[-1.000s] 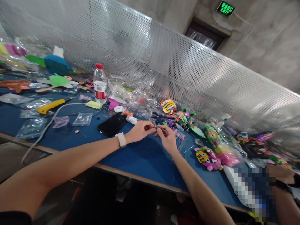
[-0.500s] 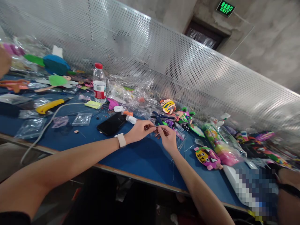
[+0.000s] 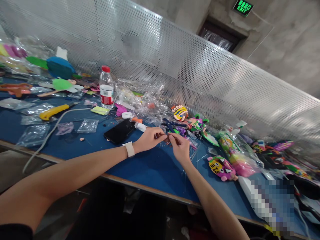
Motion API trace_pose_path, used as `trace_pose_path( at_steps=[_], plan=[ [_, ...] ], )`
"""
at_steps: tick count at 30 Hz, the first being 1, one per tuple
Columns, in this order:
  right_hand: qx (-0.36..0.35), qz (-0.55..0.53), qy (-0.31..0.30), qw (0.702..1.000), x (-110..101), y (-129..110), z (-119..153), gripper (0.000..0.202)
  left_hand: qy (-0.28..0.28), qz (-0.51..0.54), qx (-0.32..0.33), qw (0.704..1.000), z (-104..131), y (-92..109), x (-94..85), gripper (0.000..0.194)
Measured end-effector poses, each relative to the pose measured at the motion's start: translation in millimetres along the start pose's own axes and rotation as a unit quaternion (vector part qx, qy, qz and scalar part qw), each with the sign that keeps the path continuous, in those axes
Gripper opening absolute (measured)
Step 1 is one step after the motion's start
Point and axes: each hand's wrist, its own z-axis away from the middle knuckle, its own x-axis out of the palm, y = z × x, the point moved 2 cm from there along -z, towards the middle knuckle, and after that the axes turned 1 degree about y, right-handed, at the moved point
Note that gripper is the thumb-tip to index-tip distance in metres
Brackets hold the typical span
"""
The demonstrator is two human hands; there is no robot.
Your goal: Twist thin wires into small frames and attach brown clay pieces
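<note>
Above the blue table [image 3: 150,173], my left hand [image 3: 153,138] and my right hand [image 3: 179,146] meet, fingertips almost touching. Both are pinched closed on something thin and small that I cannot make out. Just behind them lie dark-handled pliers [image 3: 170,126] among small purple and green pieces. To the left of my left hand rests a black phone [image 3: 120,131], with a small white object [image 3: 126,115] and a white-and-orange piece near it. Loose thin wires [image 3: 196,153] lie right of my right hand, close to a pink and yellow tiger-face clay piece [image 3: 222,168].
A water bottle with a red cap [image 3: 106,88] stands at the back. On the left are a yellow utility knife [image 3: 53,112], a white cable [image 3: 52,135] and clear bags [image 3: 88,126]. Behind runs a perforated metal screen [image 3: 175,63]. Bagged colourful clay [image 3: 240,160] sits at right.
My hands stay together in nearly the same place, with slight finger movement. A person's hand at the left edge and another person at the lower right have gone from view.
</note>
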Motion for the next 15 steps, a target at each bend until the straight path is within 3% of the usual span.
trace_pose_path(
  at_steps=[6,15],
  plan=[
    [0.016,-0.005,-0.036,0.999,0.9,0.7,-1.2,0.046,-0.005,-0.006,-0.010,1.000,-1.5,-2.0,1.3,0.033],
    [0.021,-0.044,-0.040,0.998,2.3,-5.1,-2.9,0.047,-0.021,0.054,-0.033,0.998,-3.0,-4.2,-0.5,0.039]
  ],
)
